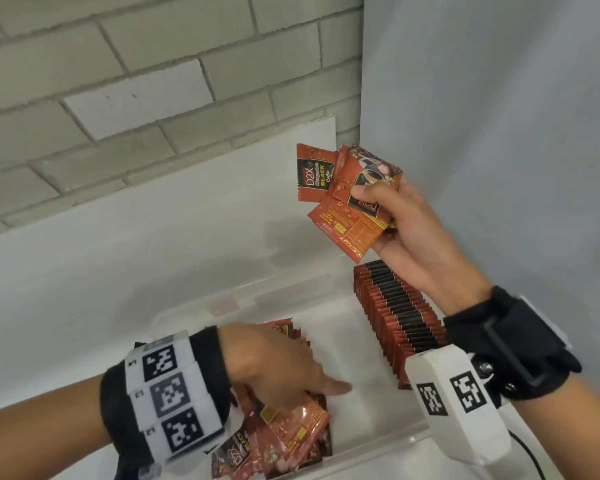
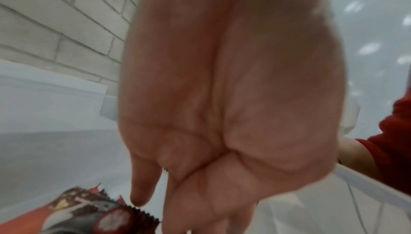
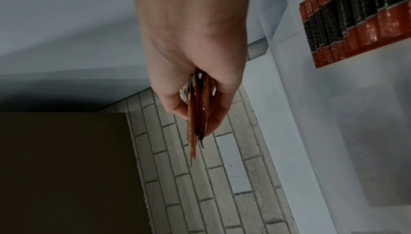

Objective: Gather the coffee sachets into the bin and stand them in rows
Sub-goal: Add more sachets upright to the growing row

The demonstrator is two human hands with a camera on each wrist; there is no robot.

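Flat foil coffee sachets point(image 1: 347, 199) fan out, pinched in right hand point(image 1: 409, 233).

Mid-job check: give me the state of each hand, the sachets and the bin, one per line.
Right hand: raised above the bin, gripping a fanned bunch of sachets.
Left hand: down in the bin, fingers on the loose pile; grip hidden.
Standing row: upright, packed along the bin's right side.
Loose pile: jumbled, lying flat at the bin's left.
Bin: open, part filled.
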